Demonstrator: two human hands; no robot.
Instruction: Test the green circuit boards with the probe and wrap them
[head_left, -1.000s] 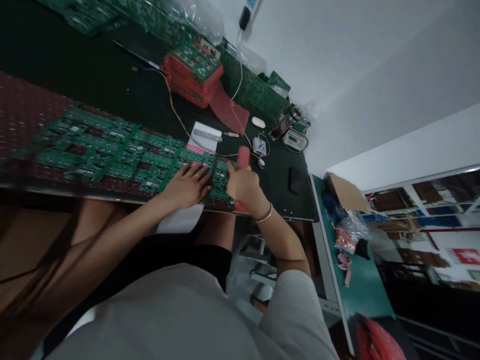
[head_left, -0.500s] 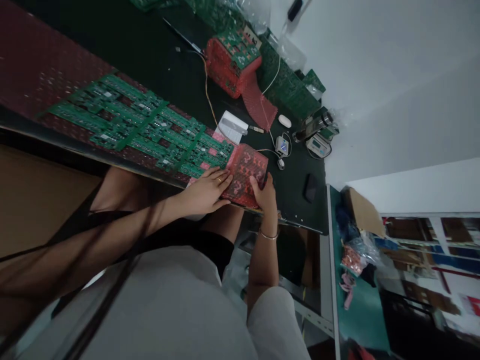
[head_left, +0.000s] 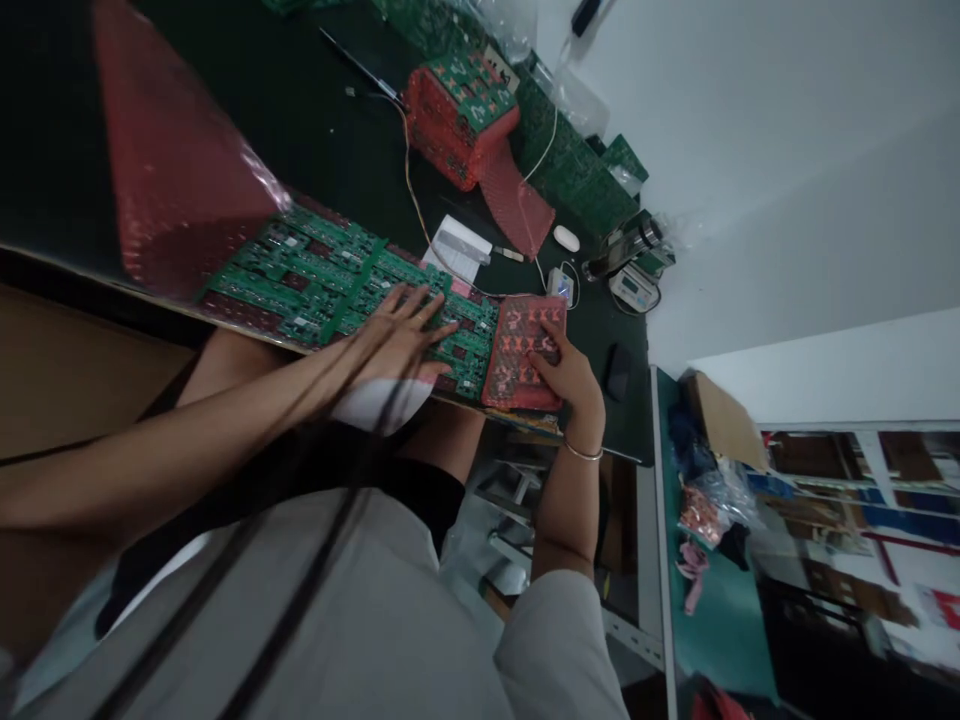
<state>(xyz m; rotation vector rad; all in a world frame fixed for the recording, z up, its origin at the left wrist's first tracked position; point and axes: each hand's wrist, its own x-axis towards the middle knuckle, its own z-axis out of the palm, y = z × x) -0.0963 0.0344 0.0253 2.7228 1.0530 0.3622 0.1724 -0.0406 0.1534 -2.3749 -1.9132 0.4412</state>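
Observation:
Green circuit boards (head_left: 300, 270) lie in a row on red bubble wrap (head_left: 172, 190), whose far left end is lifted and folded up off the table. At the right end of the row is a bundle (head_left: 517, 350) wrapped in the red film. My left hand (head_left: 409, 335) lies on the boards with its fingers spread. My right hand (head_left: 570, 370) rests on the right side of the bundle, thumb and fingers over its top and edge. A white paper (head_left: 457, 245) lies behind the boards.
A red-wrapped stack of boards (head_left: 465, 110) stands at the back. Right of it are a white oval object (head_left: 566, 238), a small device (head_left: 559, 285) with cables, a meter (head_left: 636, 290) and a dark phone-like object (head_left: 618, 372). The table's front edge runs below my hands.
The boards and the wrapped bundle have shifted right, along with my right hand. The left end of the wrap has risen. My left hand now lies spread over the boards, off the bundle.

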